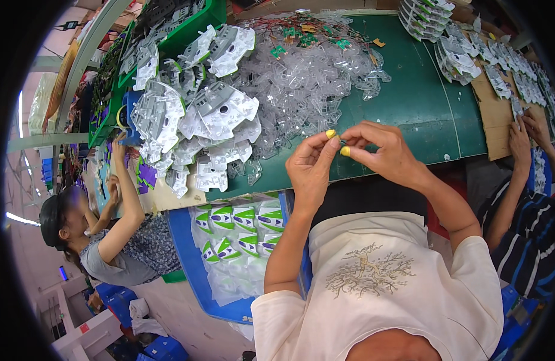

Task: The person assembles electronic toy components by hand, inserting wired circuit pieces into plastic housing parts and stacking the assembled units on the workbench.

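Observation:
Both my hands meet over the front edge of the green table (410, 114). My left hand (309, 171) pinches with thumb and index finger, a yellow cover on one fingertip. Close beside it, my right hand (387, 155) is also closed in a pinch, with yellow on a fingertip too. Between the fingertips is something small and dark, too small to name. Just beyond the hands lies a broad heap of clear plastic pieces (295, 90). Small green circuit boards (307, 40) with thin red wires rest along its far side.
White-and-grey molded panels (220, 111) are piled at left, near green bins (184, 30). Below the table edge, a blue tray (196, 283) holds green-and-white parts (244, 219). More panels (461, 60) stack at far right. Co-workers (118, 234) sit on both sides, one person's hands (521, 141) at right.

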A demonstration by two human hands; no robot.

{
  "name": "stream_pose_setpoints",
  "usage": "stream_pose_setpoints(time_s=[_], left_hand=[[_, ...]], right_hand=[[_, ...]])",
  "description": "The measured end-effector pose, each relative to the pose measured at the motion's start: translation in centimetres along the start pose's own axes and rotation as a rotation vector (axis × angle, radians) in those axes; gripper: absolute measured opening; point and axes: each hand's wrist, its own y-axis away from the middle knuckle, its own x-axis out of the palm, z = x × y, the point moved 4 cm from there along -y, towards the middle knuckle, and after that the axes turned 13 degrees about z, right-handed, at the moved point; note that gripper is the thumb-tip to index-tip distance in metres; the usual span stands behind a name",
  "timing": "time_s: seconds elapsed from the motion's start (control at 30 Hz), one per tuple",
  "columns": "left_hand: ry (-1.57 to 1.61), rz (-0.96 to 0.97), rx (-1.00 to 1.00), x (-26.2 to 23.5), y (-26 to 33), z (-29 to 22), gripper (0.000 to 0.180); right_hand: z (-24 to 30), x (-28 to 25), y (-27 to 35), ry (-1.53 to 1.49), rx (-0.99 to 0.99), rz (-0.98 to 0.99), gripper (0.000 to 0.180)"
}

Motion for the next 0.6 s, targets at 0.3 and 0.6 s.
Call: stream_pose_setpoints(time_s=[0.3,0.6], left_hand=[[-0.079,-0.019,0.087,-0.1,0.3,0.7,0.017],[0.39,0.304,-0.414,-1.5,-0.5,0.7,0.03]], right_hand=[[1.3,0.5,-0.2,0.188,-0.078,-0.146,0.009],[-1.0,-0.7,-2.2,-0.242,0.012,0.181,0.011]])
